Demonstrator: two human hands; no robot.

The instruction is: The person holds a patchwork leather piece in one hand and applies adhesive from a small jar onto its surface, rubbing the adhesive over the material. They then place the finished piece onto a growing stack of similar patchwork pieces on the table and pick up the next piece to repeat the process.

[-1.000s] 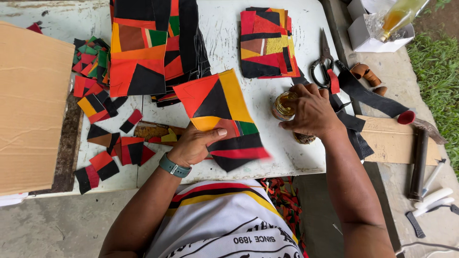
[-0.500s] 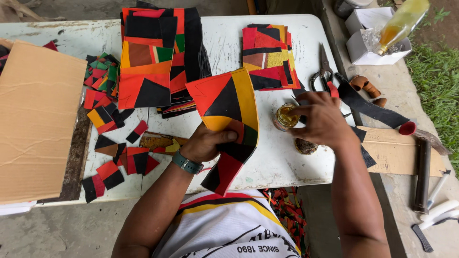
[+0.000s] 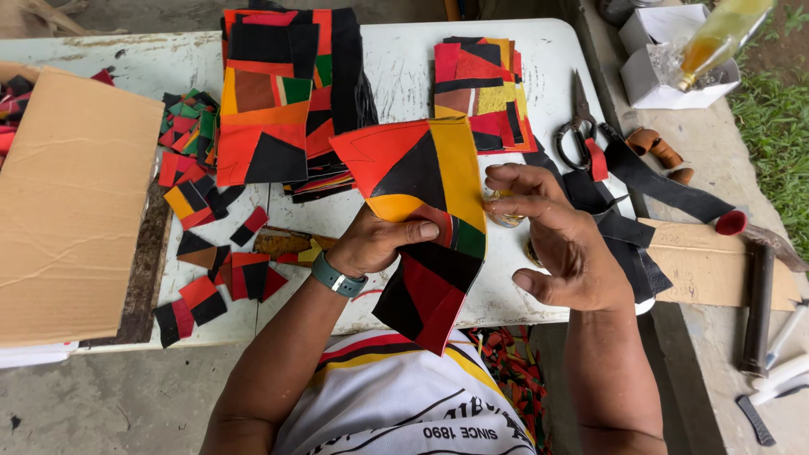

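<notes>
Patchwork panel sits pinched in the left hand, lifted off the white table. Right hand hovers beside it, fingers loosely spread, gripping nothing. Looks mid-job: two finished stacks up top, plenty of loose scraps, one pair of scissors.

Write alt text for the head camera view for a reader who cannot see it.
A person's left hand lifts a patchwork panel of red, black, orange and yellow pieces above a white table, while the open right hand hovers beside it. Stacked panels, small scraps, scissors and a cardboard sheet lie around.
</notes>
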